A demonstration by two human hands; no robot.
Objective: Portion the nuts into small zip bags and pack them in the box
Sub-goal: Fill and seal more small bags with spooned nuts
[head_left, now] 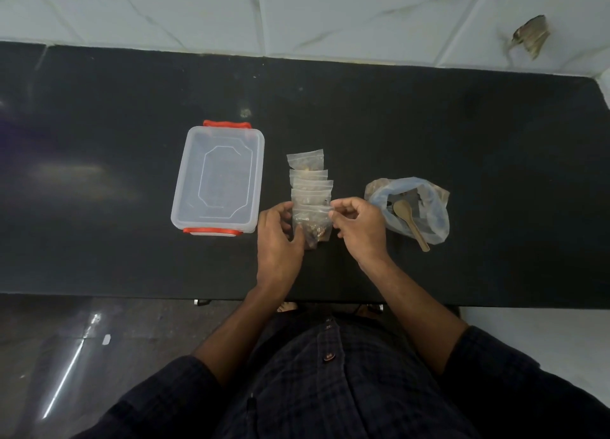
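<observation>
The left hand (280,237) and right hand (358,227) cover both sides of the nearest zip bag (313,227), the nuts in the stacked bags (310,181) behind it are too small to tell apart, and the wooden spoon (409,220) hides part of the blue bag's (425,207) contents.

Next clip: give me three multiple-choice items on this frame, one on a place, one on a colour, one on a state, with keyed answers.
1. Where does the wooden spoon lie?
A. in the box
B. on the big plastic bag
C. on the floor

2. What colour are the box clips?
A. red
B. blue
C. black

3. What are the hands doing?
A. resting flat
B. lifting the box
C. both holding one small zip bag

Answers:
1 B, the spoon rests on the big plastic bag.
2 A, red clips show at both ends.
3 C, left hand and right hand pinch the small zip bag from either side.
</observation>
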